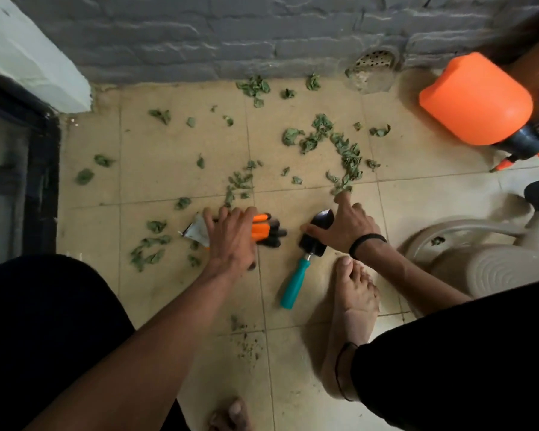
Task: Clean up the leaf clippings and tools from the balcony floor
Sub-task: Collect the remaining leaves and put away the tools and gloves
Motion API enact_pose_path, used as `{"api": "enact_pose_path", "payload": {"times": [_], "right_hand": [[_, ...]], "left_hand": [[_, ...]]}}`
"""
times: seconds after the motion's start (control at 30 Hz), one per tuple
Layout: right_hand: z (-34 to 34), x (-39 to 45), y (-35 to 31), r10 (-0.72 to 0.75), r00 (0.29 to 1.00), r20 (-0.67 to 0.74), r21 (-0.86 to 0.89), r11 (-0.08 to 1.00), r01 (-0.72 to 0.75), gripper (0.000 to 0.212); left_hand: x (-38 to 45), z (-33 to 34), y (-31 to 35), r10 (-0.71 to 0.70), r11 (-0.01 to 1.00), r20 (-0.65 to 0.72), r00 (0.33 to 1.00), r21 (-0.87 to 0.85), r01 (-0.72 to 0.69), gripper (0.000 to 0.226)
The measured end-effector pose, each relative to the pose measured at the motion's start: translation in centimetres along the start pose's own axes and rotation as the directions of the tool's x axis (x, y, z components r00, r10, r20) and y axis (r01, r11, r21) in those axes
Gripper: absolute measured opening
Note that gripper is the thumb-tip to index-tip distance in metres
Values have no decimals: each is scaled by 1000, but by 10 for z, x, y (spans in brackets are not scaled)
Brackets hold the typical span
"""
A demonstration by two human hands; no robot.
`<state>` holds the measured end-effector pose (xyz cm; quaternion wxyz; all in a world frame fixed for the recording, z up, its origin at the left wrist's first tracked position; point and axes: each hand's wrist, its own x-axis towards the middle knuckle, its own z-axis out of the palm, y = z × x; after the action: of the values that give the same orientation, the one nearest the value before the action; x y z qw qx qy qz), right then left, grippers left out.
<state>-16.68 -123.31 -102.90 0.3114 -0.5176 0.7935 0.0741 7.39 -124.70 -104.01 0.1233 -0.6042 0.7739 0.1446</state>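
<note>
L hand (231, 241) lies palm-down over the orange/black pruning shears (266, 233), fingers spread & fairly straight, draped on the handles rather than curled round them; whether it actually grips them can't be told. Shears' orange grips stick out to the right of the knuckles, black parts beyond. A crumpled silver/white wrapper (196, 233) pokes out from under the same hand on its left side.

R hand (344, 227) w/ black wristband, fingers splayed & straight, sits on the black blade of the trowel (305, 259); index tip reaches fwd to touch the near end of the leaf clippings (346, 160). Trowel's teal handle runs back toward the person, just beside the bare right foot (353, 306).

Clippings scattered across the beige tile floor (168, 169): densest curved trail ahead of R hand, smaller bunch ahead of L hand, more near the grey brick wall (231, 35).

Orange sprayer (476, 98) lies far right, well apart from both hands. Beige plastic chair (479, 262) to the right.
</note>
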Motion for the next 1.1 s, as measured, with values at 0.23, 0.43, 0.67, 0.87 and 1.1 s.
{"api": "enact_pose_path", "payload": {"times": [0.23,0.43,0.67,0.87,1.1], "right_hand": [[32,-1,-12,10,999,-41,269,963,1,73],[21,-7,-7,-152,986,74,535,840,90,43],[39,-26,-6,-405,882,242,220,908,357,35],[32,-25,-13,-402,907,126,118,914,389,36],[59,-59,-71,-777,629,-24,-389,587,710,36]], "left_hand": [[25,-75,-22,-178,895,78,981,-401,195,51],[-5,-65,-28,-81,811,689,720,-374,449,73],[-78,-27,25,-96,784,618,780,-437,442,59],[-131,115,49,-92,853,278,956,-474,219,67],[-134,90,46,-441,540,166,882,-736,409,70]]}}
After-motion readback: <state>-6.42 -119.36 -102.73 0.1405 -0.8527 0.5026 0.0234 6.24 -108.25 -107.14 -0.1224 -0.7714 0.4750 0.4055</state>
